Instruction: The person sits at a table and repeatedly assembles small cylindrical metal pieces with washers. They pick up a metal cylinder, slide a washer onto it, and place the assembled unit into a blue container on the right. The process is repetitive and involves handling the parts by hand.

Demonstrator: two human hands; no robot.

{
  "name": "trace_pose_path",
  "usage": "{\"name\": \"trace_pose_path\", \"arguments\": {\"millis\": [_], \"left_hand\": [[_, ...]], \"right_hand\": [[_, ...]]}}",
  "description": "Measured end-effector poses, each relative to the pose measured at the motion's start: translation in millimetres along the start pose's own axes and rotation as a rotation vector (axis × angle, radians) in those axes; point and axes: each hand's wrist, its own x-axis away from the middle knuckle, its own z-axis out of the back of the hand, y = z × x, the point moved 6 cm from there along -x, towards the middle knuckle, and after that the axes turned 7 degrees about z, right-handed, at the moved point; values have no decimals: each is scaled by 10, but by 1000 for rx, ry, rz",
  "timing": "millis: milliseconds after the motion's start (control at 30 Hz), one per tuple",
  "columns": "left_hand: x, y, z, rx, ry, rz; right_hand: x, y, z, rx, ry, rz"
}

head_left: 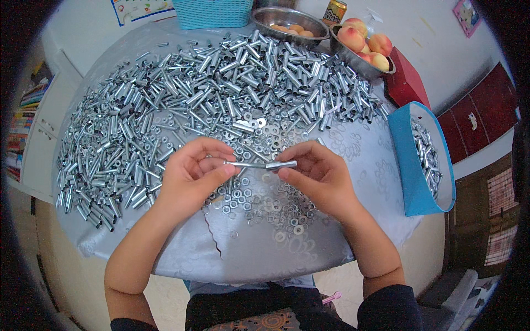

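Note:
Above the near middle of the table, my left hand (196, 174) pinches the end of a thin metal bolt (245, 164). Its other end meets a short silver metal sleeve (284, 164), which my right hand (320, 176) grips between thumb and fingers. How far the bolt sits inside the sleeve I cannot tell. Below my hands lie loose hex nuts (236, 194) and flat washers (298, 229). Beyond them spreads a large heap of metal sleeves and bolts (221, 83).
A blue fabric bin (406, 165) holding metal parts stands at the right edge. Along the back are a turquoise basket (212, 14), a steel bowl (265, 23) of eggs, a bowl of peaches (353, 38), a can (334, 12) and a red box (408, 83).

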Motion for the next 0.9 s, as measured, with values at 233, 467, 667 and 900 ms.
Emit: {"name": "trace_pose_path", "arguments": {"millis": [233,467,667,900], "left_hand": [[15,-37,-87,68,-75,196],[108,-34,-264,14,-243,159],[150,-95,-282,-109,-370,196],[127,-100,-297,106,-266,208]], "right_hand": [[28,23,-24,-39,-35,-82],[94,-41,-230,-96,-214,-84],[130,-76,-260,34,-265,-5],[120,-279,-213,318,-235,355]]}}
